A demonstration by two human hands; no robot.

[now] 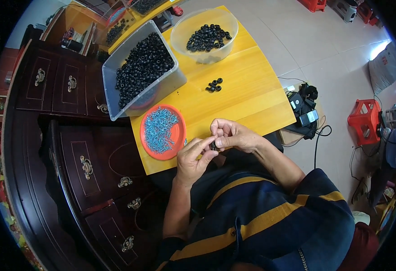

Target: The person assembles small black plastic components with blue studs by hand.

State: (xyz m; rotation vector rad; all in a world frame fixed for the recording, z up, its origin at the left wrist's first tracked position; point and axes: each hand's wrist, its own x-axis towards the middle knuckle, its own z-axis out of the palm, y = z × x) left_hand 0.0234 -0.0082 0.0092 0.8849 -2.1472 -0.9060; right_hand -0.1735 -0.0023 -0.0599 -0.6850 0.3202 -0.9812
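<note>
Just off the table's near edge, my two hands meet around a small black part [213,145]. My left hand [192,159] has its fingertips closed on it from the left. From the right, my right hand [235,136] pinches at the same part with thumb and forefinger; the fingers hide most of its shape. Beside my left hand is an orange-red plate [180,121] heaped with small blue and silver pieces [158,131]. Several loose black ring-shaped parts [214,85] lie on the table beyond my hands.
The yellow table [247,97] also carries a large clear bin [161,92] full of black rings and a round clear tub [180,40] with fewer. Dark wooden drawers [85,167] stand at the left. Black devices with cables [304,106] and a red stool [364,121] are at the right.
</note>
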